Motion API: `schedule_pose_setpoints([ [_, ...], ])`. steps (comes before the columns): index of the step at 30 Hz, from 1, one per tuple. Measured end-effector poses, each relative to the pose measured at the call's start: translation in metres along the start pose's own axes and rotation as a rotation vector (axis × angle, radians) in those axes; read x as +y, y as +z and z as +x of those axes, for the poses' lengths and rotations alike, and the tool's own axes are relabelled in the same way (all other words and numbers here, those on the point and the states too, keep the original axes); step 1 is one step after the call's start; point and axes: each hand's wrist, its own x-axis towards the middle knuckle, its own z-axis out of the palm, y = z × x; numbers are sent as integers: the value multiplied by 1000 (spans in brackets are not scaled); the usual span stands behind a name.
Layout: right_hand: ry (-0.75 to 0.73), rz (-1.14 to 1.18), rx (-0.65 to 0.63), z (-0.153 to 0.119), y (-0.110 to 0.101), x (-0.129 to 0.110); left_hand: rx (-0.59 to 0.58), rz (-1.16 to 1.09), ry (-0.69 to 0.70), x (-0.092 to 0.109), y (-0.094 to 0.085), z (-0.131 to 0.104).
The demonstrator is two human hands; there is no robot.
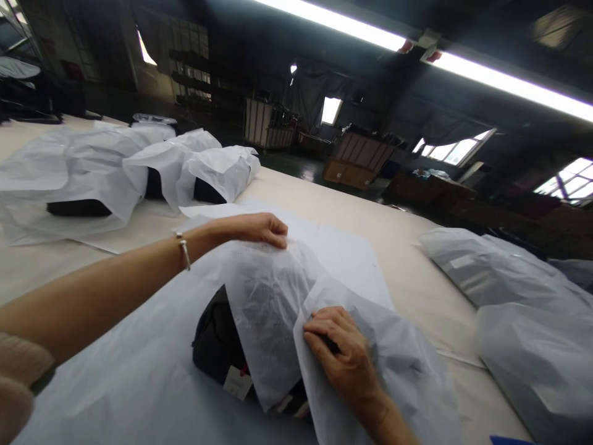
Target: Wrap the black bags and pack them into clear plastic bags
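A dark bag (212,339) lies on a large sheet of thin white wrapping paper (152,377) in front of me, partly covered by its folded flaps. A white tag (238,383) hangs from the bag, and a striped strip shows below the paper. My left hand (264,230), with a bracelet at the wrist, is closed on the paper's upper edge behind the bag. Over the bag's right side, my right hand (340,352) has curled fingers gripping another flap of paper. Most of the bag is hidden under the paper.
Several paper-wrapped dark items (222,173) lie at the table's far left. More wrapped bundles (509,278) stand at the right edge. The pale table (315,191) extends away beneath everything. Cardboard boxes (349,173) are on the floor beyond it. A blue object (509,440) shows at bottom right.
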Motion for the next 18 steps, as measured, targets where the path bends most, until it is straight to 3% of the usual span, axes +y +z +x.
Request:
schedule_pose_setpoints([
  [2, -24, -5, 5, -1, 2, 0, 144, 74, -72, 9, -29, 32],
  [5, -59, -23, -5, -2, 4, -1, 533, 171, -215, 29, -58, 96],
  [7, -83, -51, -16, -2, 5, -1, 691, 113, -264, 44, -62, 139],
  [9, -107, -75, -33, -2, 5, 0, 727, 7, -217, 54, -56, 171],
  [11, -110, -83, -51, -2, 5, 1, 704, -42, -81, 56, -47, 184],
  [13, -89, -86, -64, -3, 5, 2, 582, -28, 69, 48, -40, 173],
  [15, -59, -81, -73, -3, 4, 0, 365, 28, 106, 35, -37, 143],
  [18, 10, -28, -138, -1, -3, -6, 45, 122, -5, 12, -28, 86],
])
